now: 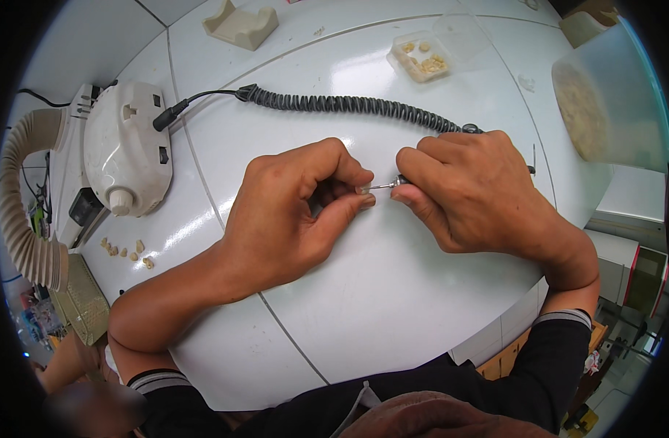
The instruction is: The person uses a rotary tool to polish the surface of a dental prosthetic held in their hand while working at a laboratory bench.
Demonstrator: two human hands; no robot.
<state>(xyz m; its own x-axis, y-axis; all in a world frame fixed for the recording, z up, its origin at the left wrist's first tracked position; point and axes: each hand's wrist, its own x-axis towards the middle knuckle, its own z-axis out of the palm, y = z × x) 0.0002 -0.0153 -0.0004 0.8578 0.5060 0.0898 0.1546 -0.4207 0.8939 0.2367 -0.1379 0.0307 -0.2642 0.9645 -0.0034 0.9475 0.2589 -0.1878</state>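
My right hand [467, 191] grips a dark-and-silver rotary handpiece [399, 180], with a thin metal bit pointing left. My left hand [294, 208] is closed, thumb and forefinger pinched at the bit's tip around a small pale piece [363, 189], mostly hidden by the fingertips. Whether the bit touches the piece is too small to tell. A coiled black cord [349, 106] runs from the area behind my right hand across the white tiled worktop [364, 292] to a white control box [126, 150] at the left.
A ribbed hose [17, 197] arches at the far left above a mesh tray [86, 296], beside several small cream pieces [134, 255]. An open clear box of pieces [422, 58] and a cream holder [240, 25] stand behind. A large plastic container [612, 102] is at right; another person's arm [68, 365] shows lower left.
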